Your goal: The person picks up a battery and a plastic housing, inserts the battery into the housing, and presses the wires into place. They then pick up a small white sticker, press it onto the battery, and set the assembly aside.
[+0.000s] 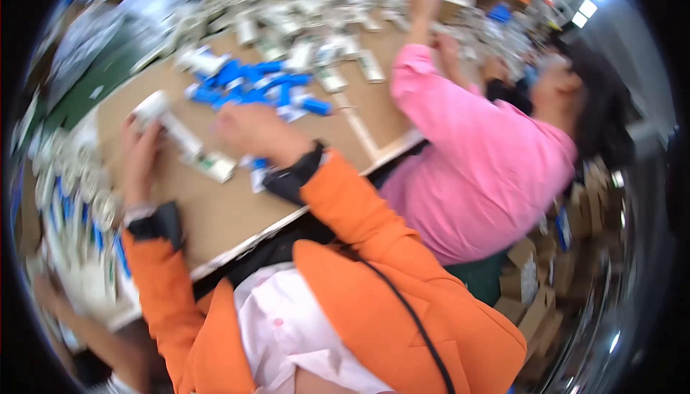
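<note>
My left hand has its fingers curled around the round end of a white handheld item, whose flat, handle-like part slants down to the right over the board. Its exact kind I cannot make out. Just right of it, my right hand is smeared by motion at the near edge of a heap of blue pieces. Whether its fingers hold anything does not show. A small blue-and-white piece lies below the right wrist.
Many similar white items are piled along the far side of the brown board. More white and blue ones stand packed at the left. A co-worker in a pink top reaches over the table at my right. Cardboard boxes lie beyond.
</note>
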A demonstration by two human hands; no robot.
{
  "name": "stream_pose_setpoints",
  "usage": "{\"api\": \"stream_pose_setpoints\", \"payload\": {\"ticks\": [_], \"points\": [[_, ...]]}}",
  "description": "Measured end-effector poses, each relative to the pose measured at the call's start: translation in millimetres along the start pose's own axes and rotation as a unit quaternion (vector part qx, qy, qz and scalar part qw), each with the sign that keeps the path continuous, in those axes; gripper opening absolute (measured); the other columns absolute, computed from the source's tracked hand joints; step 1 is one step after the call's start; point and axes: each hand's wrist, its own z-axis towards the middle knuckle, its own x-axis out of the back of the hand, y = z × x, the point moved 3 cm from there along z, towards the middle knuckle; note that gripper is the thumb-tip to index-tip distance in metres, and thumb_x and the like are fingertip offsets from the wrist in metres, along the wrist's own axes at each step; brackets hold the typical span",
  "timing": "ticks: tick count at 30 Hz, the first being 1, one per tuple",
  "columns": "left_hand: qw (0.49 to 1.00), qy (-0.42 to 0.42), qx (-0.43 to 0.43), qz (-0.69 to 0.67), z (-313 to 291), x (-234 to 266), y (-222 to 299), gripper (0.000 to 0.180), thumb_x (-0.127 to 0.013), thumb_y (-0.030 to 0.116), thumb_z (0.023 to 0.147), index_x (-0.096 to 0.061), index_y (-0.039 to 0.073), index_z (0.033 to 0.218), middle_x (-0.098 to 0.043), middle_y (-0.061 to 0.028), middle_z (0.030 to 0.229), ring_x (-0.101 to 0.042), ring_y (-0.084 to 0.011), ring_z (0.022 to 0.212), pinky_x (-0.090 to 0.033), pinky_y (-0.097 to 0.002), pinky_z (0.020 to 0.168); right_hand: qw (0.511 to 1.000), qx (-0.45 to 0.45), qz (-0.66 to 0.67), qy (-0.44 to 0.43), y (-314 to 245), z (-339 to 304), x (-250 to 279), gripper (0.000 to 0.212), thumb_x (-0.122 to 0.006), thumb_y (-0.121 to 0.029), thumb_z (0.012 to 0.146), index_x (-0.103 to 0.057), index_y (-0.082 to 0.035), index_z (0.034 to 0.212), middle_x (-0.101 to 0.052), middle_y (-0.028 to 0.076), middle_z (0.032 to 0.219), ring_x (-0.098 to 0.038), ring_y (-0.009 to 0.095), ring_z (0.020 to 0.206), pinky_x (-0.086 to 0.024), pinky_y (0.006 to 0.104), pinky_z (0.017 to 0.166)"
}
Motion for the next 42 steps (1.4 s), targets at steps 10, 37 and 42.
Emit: {"api": "stream_pose_setpoints", "payload": {"ticks": [10,37,42], "points": [[0.999,0.026,-0.019,0.004,-17.8,-25.9,23.9,0.063,-0.071,0.034,0.086,-0.041,-0.001,0.128,-0.065,-0.0126,0.102,-0.066,-0.0160,0.083,-0.053,-0.0271,0.067,0.996,0.072,-0.020,-0.056,-25.9,-4.9,19.2,0.024,-0.061,-0.022,0.090,-0.063,-0.004,0.106,-0.067,0.013,0.080,-0.066,0.028,0.074,-0.051,0.0375,0.067],[0.884,-0.118,-0.198,0.406,-37.6,-30.8,55.9,0.081,-0.065,0.008,0.071,-0.034,0.009,0.146,-0.046,-0.0199,0.138,-0.046,-0.0388,0.125,-0.041,-0.0414,0.104,0.989,0.094,0.067,-0.094,-17.7,-3.6,-3.0,0.038,-0.064,-0.013,0.080,-0.062,-0.002,0.116,-0.065,0.009,0.069,-0.062,0.022,0.060,-0.048,0.0329,0.057],[0.864,-0.108,-0.297,0.392,-44.5,-35.7,57.9,0.080,-0.066,0.005,0.074,-0.033,0.012,0.147,-0.048,-0.0168,0.136,-0.044,-0.0338,0.126,-0.037,-0.0392,0.108,0.982,0.037,0.184,-0.010,5.1,7.0,30.6,0.035,-0.067,-0.017,0.082,-0.065,-0.004,0.114,-0.067,0.008,0.072,-0.063,0.020,0.061,-0.050,0.0298,0.060]]}}
